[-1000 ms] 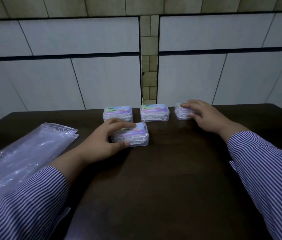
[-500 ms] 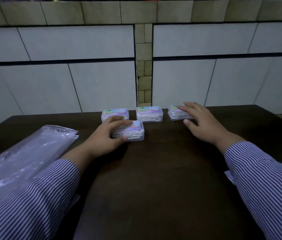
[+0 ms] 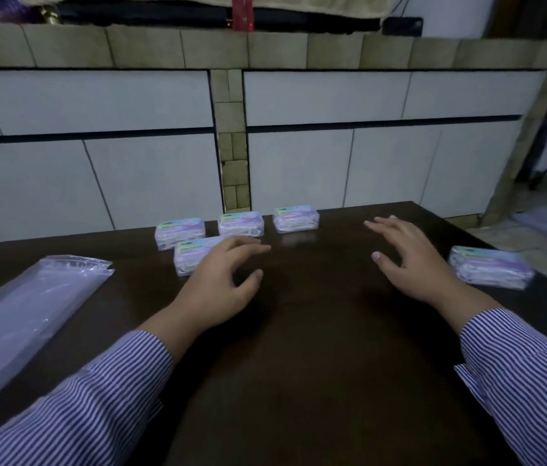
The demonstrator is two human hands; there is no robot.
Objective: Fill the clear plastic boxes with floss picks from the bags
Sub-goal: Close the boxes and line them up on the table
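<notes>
Dark table (image 3: 315,381): 5 closed boxes, floss picks inside. 3 in back row (image 3: 241,224); 1 (image 3: 194,258) ahead, beside left hand (image 3: 221,280); 1 (image 3: 490,268) near right edge. Flat bag (image 3: 26,317) far left. Right hand (image 3: 406,260). Both hands hover spread, holding nothing. Risk: right sleeve sweep could knock the edge box off.

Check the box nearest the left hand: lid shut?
Shut. The front box shows its label flat on top, floss picks visible inside; left hand isn't gripping it.

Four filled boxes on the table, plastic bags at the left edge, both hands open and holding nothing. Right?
Not four: the head view shows five boxes, three in a back row, one by the left hand, and one beyond the right hand. The rest holds.
</notes>
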